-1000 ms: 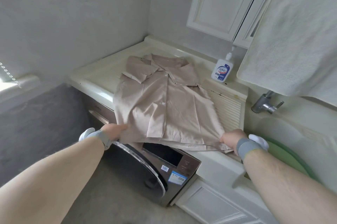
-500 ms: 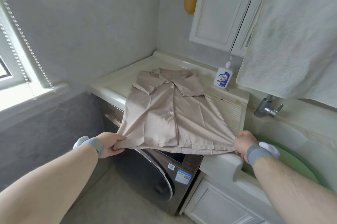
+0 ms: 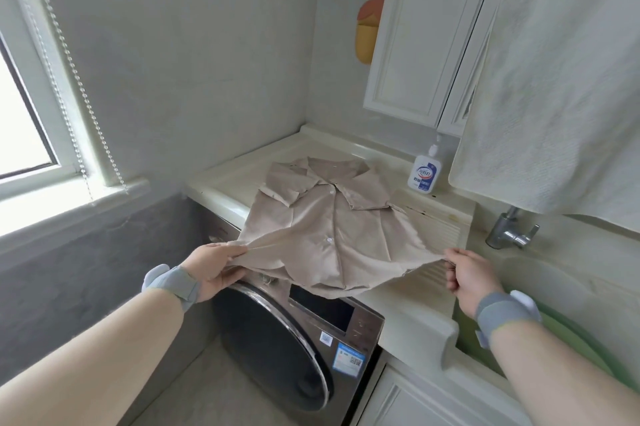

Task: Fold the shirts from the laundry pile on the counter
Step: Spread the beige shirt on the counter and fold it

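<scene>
A beige button-up shirt (image 3: pixel 322 217) lies front-up on the cream counter (image 3: pixel 239 176), collar toward the back wall and both sleeves folded in. Its hem is raised off the counter's front edge and stretched between my hands. My left hand (image 3: pixel 211 268) pinches the left hem corner. My right hand (image 3: pixel 465 276) pinches the right hem corner above the ribbed washboard (image 3: pixel 440 238). Both wrists carry grey bands.
A white soap bottle (image 3: pixel 424 173) stands behind the shirt by the wall. A washing machine (image 3: pixel 294 332) sits under the counter. At the right are a tap (image 3: pixel 509 229), a sink holding a green basin (image 3: pixel 568 346), and a hanging white towel (image 3: pixel 561 79).
Both hands have lifted the shirt's hem up off the counter edge and pulled it taut. The camera has tilted upward, showing more wall and window.
</scene>
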Motion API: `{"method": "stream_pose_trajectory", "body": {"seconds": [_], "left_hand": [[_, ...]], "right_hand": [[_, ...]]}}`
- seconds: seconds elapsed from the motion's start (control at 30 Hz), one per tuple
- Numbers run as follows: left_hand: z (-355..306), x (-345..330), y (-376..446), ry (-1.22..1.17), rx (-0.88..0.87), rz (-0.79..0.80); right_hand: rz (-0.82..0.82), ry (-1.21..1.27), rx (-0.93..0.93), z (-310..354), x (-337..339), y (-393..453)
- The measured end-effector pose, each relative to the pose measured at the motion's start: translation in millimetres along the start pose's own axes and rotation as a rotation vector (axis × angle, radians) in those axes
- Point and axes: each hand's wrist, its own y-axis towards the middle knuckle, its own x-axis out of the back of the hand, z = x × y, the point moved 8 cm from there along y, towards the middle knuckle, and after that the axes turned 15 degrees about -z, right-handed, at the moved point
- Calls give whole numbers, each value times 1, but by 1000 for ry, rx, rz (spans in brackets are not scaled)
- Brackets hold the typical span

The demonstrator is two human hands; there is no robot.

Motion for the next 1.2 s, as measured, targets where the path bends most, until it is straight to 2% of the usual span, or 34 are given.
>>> {"method": "stream_pose_trajectory", "body": {"seconds": [0.13,0.27,0.37,0.5,0.67,0.87,1.07,1.2], "left_hand": [[-42,-12,7,-78,-150,-37],[-82,-43,26,-108,-144,47],[-117,-64,49,-90,-190,42],[-164,-102,102,-20,-209,83],[-210,-147,188,10,-183,55],[-215,-186,281,88,-93,22],[-196,-191,317,167,-37,11],[-188,-178,318,322,-133,-31]], "right_hand": [[-40,47,45,36,-14,11],[-51,-17,117,74,-47,36],[-1,-41,137,97,-78,57],[41,-26,133,124,-129,102],[20,-84,141,147,-197,169],[-27,-201,90,138,-266,231],[36,-283,50,107,-297,258],[48,-325,86,89,-289,260]]}}
